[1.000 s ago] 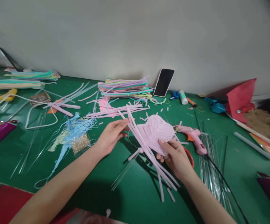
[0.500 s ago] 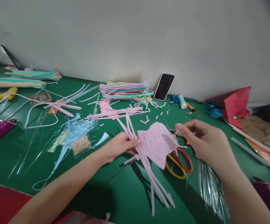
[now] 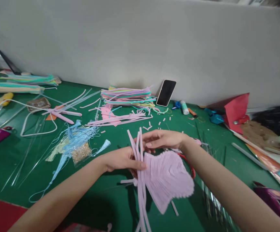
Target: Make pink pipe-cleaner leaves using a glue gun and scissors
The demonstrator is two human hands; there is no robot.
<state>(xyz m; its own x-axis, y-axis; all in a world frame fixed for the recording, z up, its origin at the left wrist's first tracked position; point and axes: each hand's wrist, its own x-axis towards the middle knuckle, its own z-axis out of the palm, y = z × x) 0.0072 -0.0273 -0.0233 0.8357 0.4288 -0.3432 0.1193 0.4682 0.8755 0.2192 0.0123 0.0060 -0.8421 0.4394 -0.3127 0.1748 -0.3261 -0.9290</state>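
My left hand [image 3: 124, 161] is closed on a bunch of pale pink pipe cleaners [image 3: 142, 190], thumb in front. Joined to them is a flat pink panel of pipe cleaners [image 3: 169, 177] laid side by side, its scalloped edge facing right. My right hand [image 3: 163, 140] reaches across above the panel, its fingers partly bent beside and behind the bunch's upper ends. Its thumb is apart from the index finger, and some fingertips are hidden by the stems. Scissors with a red handle [image 3: 192, 172] lie mostly covered by the panel and my right forearm.
Bundles of coloured pipe cleaners [image 3: 127, 93], a propped phone [image 3: 166, 92] and a glue stick [image 3: 184, 108] stand at the back. Blue tassels [image 3: 82, 138] and a bag of gold beads [image 3: 81, 153] lie left. Silvery strips [image 3: 215, 199] and a purple object [image 3: 275, 203] are right.
My right hand has left the metal part by the scissors and moved left to the upper stems. The pink panel has turned and dropped slightly, and the stems now hang more upright.
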